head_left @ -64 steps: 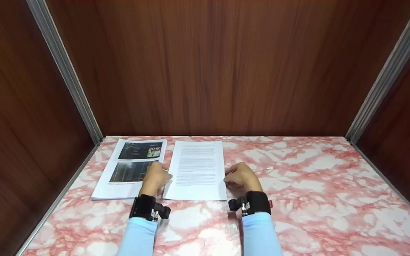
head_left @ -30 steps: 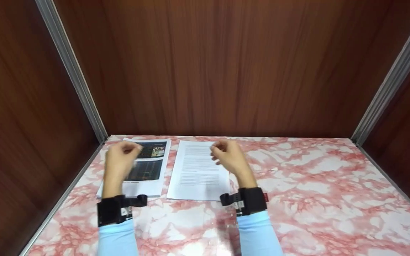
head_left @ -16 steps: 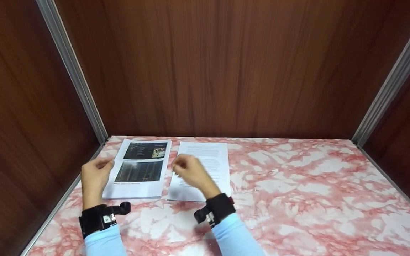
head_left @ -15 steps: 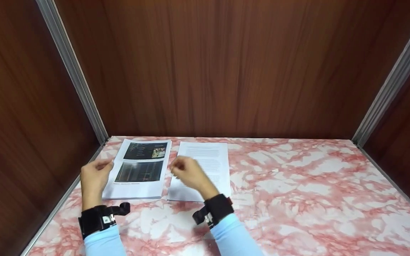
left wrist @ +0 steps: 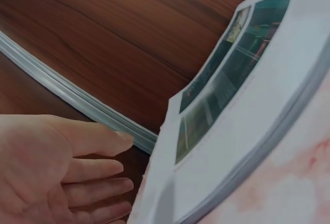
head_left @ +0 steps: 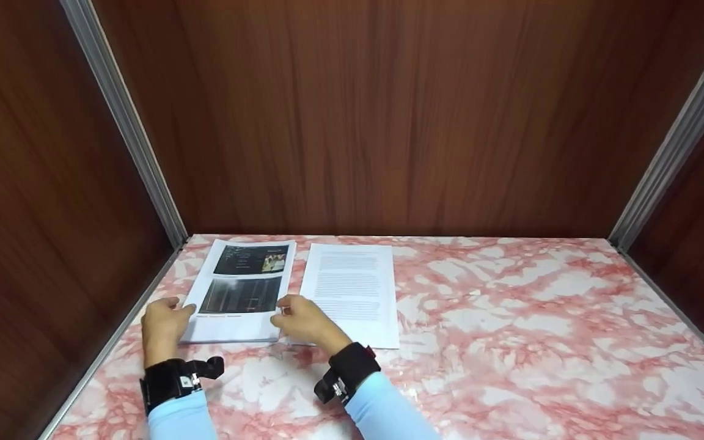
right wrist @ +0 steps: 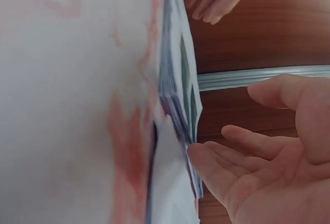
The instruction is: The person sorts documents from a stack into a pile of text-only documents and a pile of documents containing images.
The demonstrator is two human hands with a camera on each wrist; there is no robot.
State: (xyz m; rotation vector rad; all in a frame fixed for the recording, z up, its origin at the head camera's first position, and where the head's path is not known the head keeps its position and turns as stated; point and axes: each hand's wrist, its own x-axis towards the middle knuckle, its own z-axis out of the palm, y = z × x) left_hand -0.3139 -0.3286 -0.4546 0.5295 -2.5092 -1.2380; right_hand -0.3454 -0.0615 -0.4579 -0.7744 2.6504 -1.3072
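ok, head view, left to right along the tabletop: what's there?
Left hand → paper stack with dark photos on top → right hand → single text sheet → bare pink marbled tabletop.

The table (head_left: 511, 318) is seen from above, facing forward and down; the paper stack (left wrist: 247, 131) is caught close-up by both wrist views.
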